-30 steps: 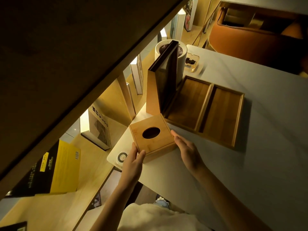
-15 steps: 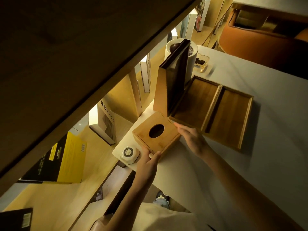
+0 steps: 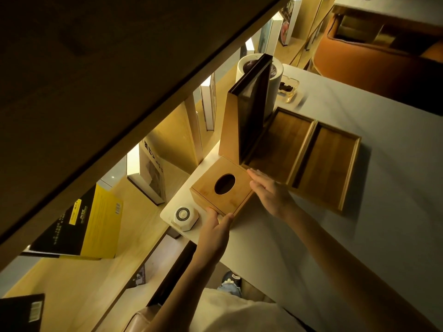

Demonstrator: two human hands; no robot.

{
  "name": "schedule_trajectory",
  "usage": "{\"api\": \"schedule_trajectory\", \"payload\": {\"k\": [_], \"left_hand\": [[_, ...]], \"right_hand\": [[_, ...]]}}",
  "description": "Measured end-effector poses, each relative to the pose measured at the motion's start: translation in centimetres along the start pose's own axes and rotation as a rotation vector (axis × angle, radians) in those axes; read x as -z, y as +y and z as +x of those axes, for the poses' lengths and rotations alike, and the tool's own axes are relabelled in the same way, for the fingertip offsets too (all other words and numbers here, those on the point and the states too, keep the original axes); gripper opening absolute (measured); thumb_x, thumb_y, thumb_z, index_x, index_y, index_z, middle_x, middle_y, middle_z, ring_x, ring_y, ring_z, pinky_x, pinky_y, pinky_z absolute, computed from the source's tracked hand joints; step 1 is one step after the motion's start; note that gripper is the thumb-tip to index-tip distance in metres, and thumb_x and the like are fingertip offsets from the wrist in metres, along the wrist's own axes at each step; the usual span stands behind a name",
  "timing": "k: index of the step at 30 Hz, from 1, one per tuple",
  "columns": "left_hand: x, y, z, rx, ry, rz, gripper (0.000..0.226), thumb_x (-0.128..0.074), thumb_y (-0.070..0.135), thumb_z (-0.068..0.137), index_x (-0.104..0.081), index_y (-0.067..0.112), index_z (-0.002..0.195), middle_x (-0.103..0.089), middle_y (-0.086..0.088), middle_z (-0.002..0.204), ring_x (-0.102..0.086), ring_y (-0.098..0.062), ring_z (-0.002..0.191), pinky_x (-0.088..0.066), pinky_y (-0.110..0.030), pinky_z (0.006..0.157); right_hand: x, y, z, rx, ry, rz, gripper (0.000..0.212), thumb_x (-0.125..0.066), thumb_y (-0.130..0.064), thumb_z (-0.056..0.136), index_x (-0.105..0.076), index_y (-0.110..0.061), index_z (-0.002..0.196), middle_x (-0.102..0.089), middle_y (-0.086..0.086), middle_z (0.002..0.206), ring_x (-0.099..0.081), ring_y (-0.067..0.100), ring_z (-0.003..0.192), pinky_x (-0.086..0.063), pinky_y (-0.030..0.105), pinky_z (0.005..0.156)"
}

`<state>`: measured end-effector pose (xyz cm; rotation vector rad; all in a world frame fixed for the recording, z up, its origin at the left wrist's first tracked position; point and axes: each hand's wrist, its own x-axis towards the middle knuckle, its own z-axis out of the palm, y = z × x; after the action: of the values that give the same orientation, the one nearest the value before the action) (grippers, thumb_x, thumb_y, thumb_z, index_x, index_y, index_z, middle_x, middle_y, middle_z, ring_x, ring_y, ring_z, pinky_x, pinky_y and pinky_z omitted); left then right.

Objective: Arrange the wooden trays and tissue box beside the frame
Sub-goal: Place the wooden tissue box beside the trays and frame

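A square wooden tissue box [image 3: 211,190] with an oval hole in its top sits near the table's left corner. My left hand [image 3: 215,230] grips its near corner, and my right hand [image 3: 269,191] lies flat against its right side, fingers straight. Directly behind the box stands the tall dark frame [image 3: 249,116] with a wooden back. Two shallow wooden trays lie side by side to the right of the frame: the left tray [image 3: 279,144] touches the frame's base, and the right tray [image 3: 328,164] sits flush against the left one.
A white octagonal device [image 3: 185,215] rests on the table corner left of the box. A white cylinder [image 3: 275,80] and a glass ashtray [image 3: 288,88] stand behind the frame. Bookshelves with books fill the left side. An orange chair [image 3: 374,63] is beyond the grey table [image 3: 383,236].
The tissue box has slid away from me toward the frame and the left tray, with both hands following. The white octagonal device came into full view at the corner.
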<state>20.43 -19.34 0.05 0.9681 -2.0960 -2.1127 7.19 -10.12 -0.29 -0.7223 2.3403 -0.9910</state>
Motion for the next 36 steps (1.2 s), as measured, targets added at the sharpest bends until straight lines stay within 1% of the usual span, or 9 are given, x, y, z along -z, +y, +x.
{"api": "schedule_trajectory", "payload": {"k": [2, 4, 7, 11, 14, 20, 23, 26, 36], "left_hand": [[0.1, -0.1, 0.0, -0.080, 0.079, 0.137, 0.057, -0.043, 0.025, 0.092, -0.015, 0.014, 0.140, -0.026, -0.003, 0.150, -0.030, -0.015, 0.130, -0.024, -0.024, 0.101], [0.4, -0.5, 0.3, -0.157, 0.192, 0.448, 0.070, -0.042, 0.033, 0.091, 0.002, 0.015, 0.143, -0.002, -0.004, 0.157, -0.007, -0.018, 0.143, -0.010, -0.027, 0.111], [1.6, -1.7, 1.0, -0.190, 0.252, 0.841, 0.074, -0.028, 0.048, 0.091, 0.021, 0.019, 0.137, 0.027, -0.002, 0.148, 0.021, -0.018, 0.139, 0.008, -0.035, 0.113], [2.4, -2.4, 1.8, -0.205, 0.215, 1.016, 0.075, 0.005, 0.068, 0.072, 0.029, 0.025, 0.129, 0.033, 0.000, 0.143, 0.029, -0.018, 0.135, 0.016, -0.038, 0.111], [2.3, -2.6, 2.1, -0.192, 0.217, 1.069, 0.076, 0.013, 0.070, 0.067, 0.028, 0.026, 0.129, 0.032, 0.001, 0.143, 0.028, -0.017, 0.135, 0.018, -0.039, 0.110], [2.1, -2.5, 2.4, -0.163, 0.224, 1.063, 0.086, 0.025, 0.075, 0.058, 0.029, 0.026, 0.128, 0.033, 0.002, 0.142, 0.028, -0.018, 0.136, 0.018, -0.039, 0.110], [2.1, -2.4, 3.0, -0.158, 0.235, 1.065, 0.083, 0.020, 0.074, 0.062, 0.028, 0.026, 0.129, 0.032, 0.003, 0.142, 0.026, -0.018, 0.137, 0.016, -0.039, 0.111], [2.2, -2.2, 3.8, -0.159, 0.254, 1.077, 0.075, 0.010, 0.069, 0.070, 0.027, 0.026, 0.129, 0.032, 0.003, 0.142, 0.027, -0.017, 0.135, 0.016, -0.039, 0.111], [3.0, -0.9, 6.3, -0.150, 0.300, 1.102, 0.076, -0.001, 0.065, 0.079, 0.021, 0.020, 0.135, 0.030, 0.002, 0.142, 0.028, -0.016, 0.133, 0.016, -0.038, 0.110]], "right_hand": [[-0.6, -0.1, -0.5, 0.028, 0.041, -0.186, 0.050, -0.028, -0.034, 0.095, -0.022, -0.019, 0.142, -0.021, 0.002, 0.155, -0.013, 0.016, 0.143, -0.013, 0.031, 0.115], [-1.5, 0.0, -1.7, 0.068, 0.100, -0.314, 0.060, -0.023, -0.041, 0.089, -0.014, -0.019, 0.143, -0.015, 0.002, 0.156, -0.007, 0.015, 0.144, -0.005, 0.030, 0.114], [-3.4, 0.5, -3.9, 0.113, 0.147, -0.428, 0.066, -0.013, -0.053, 0.086, -0.001, -0.019, 0.142, -0.007, 0.001, 0.155, 0.003, 0.011, 0.140, 0.000, 0.032, 0.114], [-5.3, 1.2, -5.4, 0.089, 0.090, -0.457, 0.077, 0.003, -0.067, 0.073, 0.015, -0.023, 0.136, 0.012, -0.002, 0.150, 0.013, 0.012, 0.138, 0.009, 0.031, 0.111], [-5.6, 1.5, -5.4, 0.070, 0.058, -0.438, 0.080, 0.001, -0.068, 0.072, 0.023, -0.022, 0.133, 0.025, -0.004, 0.145, 0.019, 0.012, 0.138, 0.015, 0.029, 0.110], [-5.5, 1.5, -4.8, 0.069, 0.063, -0.421, 0.084, 0.001, -0.072, 0.070, 0.021, -0.021, 0.134, 0.024, -0.004, 0.145, 0.019, 0.014, 0.138, 0.014, 0.031, 0.110], [-5.4, 1.4, -4.1, 0.085, 0.084, -0.427, 0.083, 0.001, -0.073, 0.071, 0.016, -0.022, 0.135, 0.019, -0.003, 0.146, 0.014, 0.016, 0.139, 0.013, 0.033, 0.110], [-5.1, 1.1, -3.2, 0.084, 0.062, -0.441, 0.082, 0.002, -0.071, 0.069, 0.022, -0.023, 0.132, 0.025, -0.003, 0.144, 0.018, 0.015, 0.138, 0.016, 0.031, 0.109], [-4.4, 0.2, -0.3, 0.106, 0.058, -0.428, 0.081, 0.003, -0.071, 0.067, 0.023, -0.024, 0.130, 0.025, -0.005, 0.141, 0.022, 0.012, 0.135, 0.015, 0.029, 0.109]]}}
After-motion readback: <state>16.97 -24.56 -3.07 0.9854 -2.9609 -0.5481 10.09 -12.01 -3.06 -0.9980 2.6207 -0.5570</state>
